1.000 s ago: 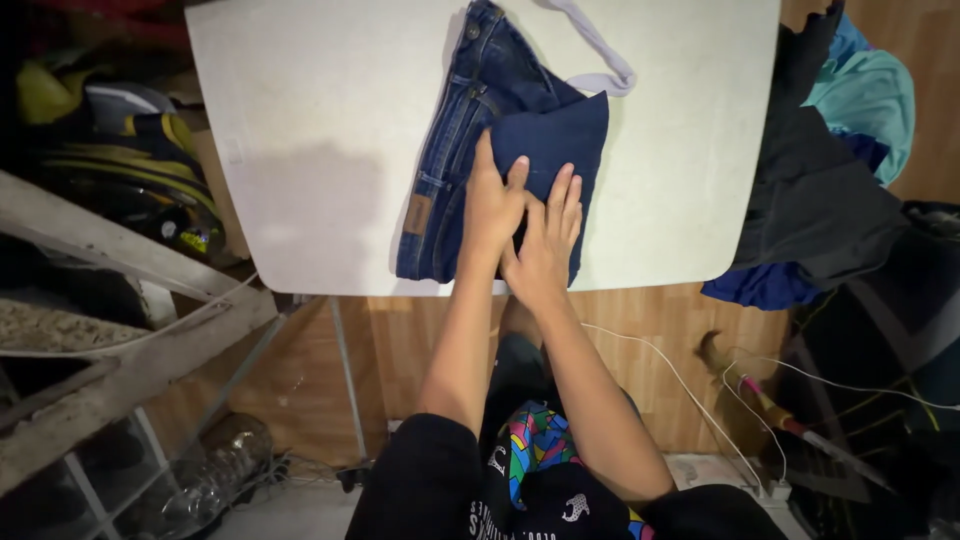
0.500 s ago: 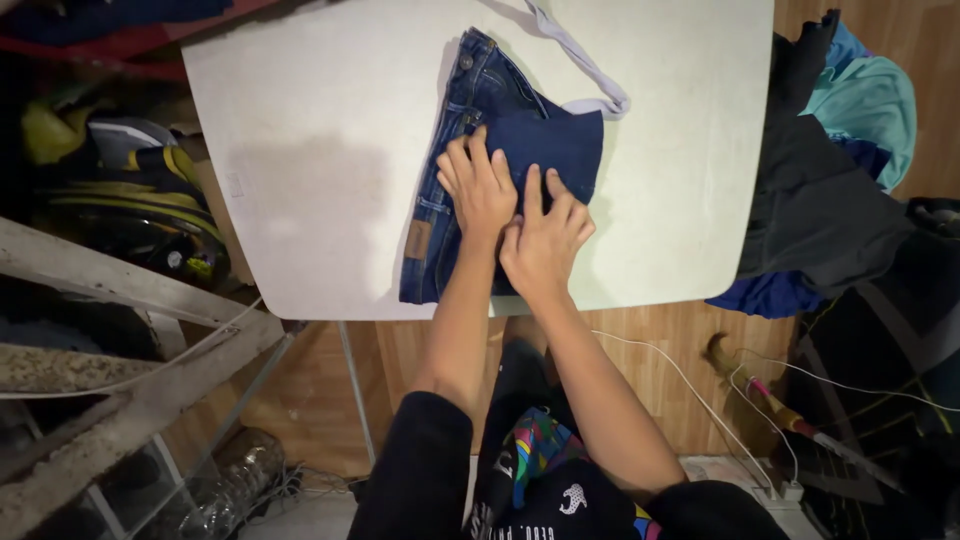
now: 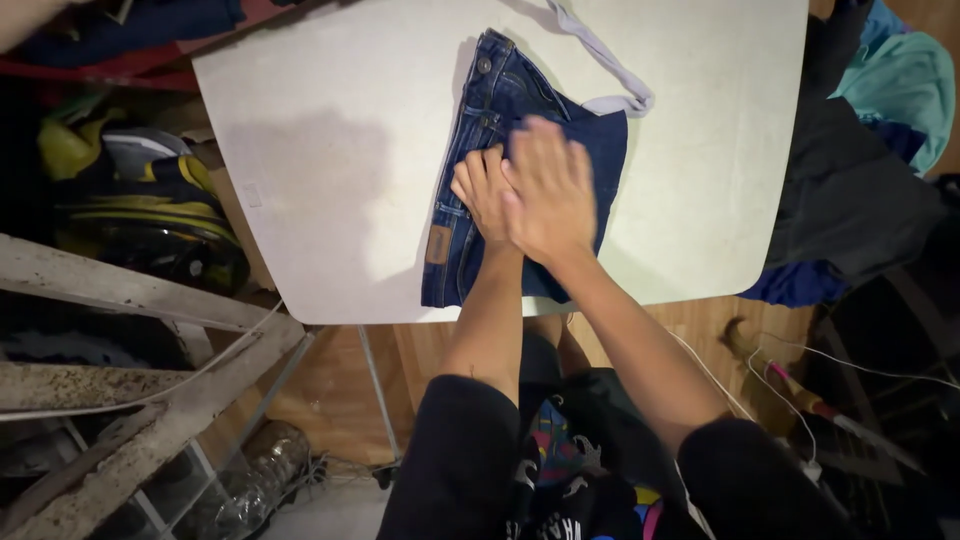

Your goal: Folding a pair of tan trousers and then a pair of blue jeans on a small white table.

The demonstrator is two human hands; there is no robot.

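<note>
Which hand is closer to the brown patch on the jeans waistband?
Left. The left hand rests on the folded jeans just right of the brown patch; the right hand lies farther right, on the dark folded part.

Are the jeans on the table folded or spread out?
Folded: the jeans form a compact bundle, both hands pressing on top.
</note>
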